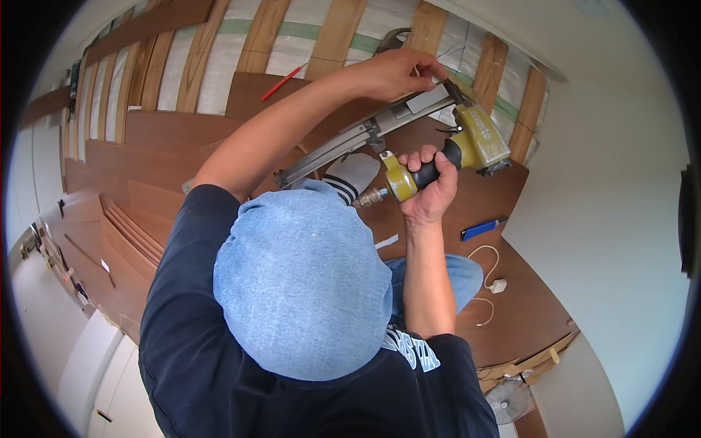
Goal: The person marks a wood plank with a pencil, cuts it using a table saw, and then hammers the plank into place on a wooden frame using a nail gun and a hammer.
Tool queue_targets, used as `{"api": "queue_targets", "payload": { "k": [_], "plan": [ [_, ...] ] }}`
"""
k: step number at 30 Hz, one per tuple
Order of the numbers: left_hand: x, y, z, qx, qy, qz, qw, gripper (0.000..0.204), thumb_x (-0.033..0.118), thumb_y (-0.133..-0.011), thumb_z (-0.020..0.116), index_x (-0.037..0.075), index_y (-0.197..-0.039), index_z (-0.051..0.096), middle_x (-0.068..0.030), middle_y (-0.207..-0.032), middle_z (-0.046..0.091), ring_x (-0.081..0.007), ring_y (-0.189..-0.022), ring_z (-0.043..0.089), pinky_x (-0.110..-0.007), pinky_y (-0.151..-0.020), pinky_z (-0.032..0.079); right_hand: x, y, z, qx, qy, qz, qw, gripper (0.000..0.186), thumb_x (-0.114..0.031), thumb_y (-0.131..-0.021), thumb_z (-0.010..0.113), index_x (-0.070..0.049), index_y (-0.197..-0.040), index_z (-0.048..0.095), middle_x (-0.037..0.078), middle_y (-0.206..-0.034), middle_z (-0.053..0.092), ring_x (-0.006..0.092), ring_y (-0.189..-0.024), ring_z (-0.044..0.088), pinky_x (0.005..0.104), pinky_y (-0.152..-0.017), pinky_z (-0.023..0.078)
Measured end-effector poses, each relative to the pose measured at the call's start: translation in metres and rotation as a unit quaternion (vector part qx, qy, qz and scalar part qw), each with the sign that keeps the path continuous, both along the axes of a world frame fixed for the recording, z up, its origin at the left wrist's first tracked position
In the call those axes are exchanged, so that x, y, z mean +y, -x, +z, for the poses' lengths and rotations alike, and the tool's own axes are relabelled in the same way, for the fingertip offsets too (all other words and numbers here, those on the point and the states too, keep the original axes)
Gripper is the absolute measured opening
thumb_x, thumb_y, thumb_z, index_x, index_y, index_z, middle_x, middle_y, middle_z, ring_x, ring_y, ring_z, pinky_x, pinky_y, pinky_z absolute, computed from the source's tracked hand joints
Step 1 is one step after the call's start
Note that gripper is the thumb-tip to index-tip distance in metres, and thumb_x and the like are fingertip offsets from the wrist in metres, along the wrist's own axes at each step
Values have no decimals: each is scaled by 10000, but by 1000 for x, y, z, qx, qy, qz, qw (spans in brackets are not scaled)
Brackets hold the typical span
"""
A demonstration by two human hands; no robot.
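Observation:
My right hand (431, 182) is wrapped round the black grip of a yellow-green pneumatic nail gun (482, 139). Its long silver magazine slants down toward the lower left, and a metal hose fitting shows at the grip's end. At the tool's nose my left hand (394, 75) bends over, thumb and fingertips close together; what they pinch, if anything, is too small to make out. Below the magazine are my foot in a white striped sock (353, 174) and my raised knee in light denim (303, 285), which hides part of the floor.
Brown boards (175, 157) cover much of the floor; wooden battens (266, 33) lie exposed beyond. Around me are a red pencil (285, 82), a blue utility knife (480, 231), a cord with a white plug (498, 285), stacked boards (135, 233) and a fan (510, 400). A white wall (606, 175) rises at right.

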State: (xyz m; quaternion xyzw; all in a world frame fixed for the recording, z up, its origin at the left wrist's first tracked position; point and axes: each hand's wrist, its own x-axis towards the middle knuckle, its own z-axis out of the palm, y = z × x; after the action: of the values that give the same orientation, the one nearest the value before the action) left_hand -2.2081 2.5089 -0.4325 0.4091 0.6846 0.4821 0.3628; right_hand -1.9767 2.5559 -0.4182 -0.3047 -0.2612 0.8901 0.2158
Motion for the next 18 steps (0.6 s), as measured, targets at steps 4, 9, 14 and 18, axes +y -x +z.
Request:
{"api": "queue_targets", "payload": {
  "k": [4, 9, 14, 18],
  "plan": [
    [-10, -5, -4, 6, 8, -1, 1000, 314, 169, -989, 682, 46, -1277, 673, -69, -1085, 720, -158, -1019, 651, -331, -928, 522, 0, 1, -1, 0, -2, 2, 1000, 342, -181, -1002, 526, -137, -1341, 504, 30, -843, 540, 169, -726, 545, 430, -838, 515],
    [-15, -12, -5, 23, -23, 23, 999, 361, 242, -946, 762, 18, -1214, 670, -78, -1047, 709, -172, -963, 645, -342, -843, 529, 0, 1, 3, -1, -5, 5, 1000, 278, -184, -1001, 520, -109, -1269, 526, 34, -845, 537, 170, -730, 543, 434, -843, 512],
    [-18, -19, 5, 54, 43, 37, 997, 418, 295, -908, 802, 20, -1195, 673, -85, -1003, 704, -177, -908, 646, -335, -769, 525, 3, -1, -5, 9, 8, -2, 1000, 119, -163, -990, 531, -46, -1002, 548, 58, -842, 561, 194, -725, 570, 444, -812, 532],
    [-20, -17, 5, 59, 56, 38, 996, 401, 295, -902, 803, 19, -1168, 685, -97, -934, 702, -202, -845, 660, -344, -739, 530, 1, 2, -1, 21, 19, -7, 1000, 139, -141, -983, 549, -20, -919, 572, 72, -839, 582, 211, -715, 593, 451, -779, 549]
  ]
}}
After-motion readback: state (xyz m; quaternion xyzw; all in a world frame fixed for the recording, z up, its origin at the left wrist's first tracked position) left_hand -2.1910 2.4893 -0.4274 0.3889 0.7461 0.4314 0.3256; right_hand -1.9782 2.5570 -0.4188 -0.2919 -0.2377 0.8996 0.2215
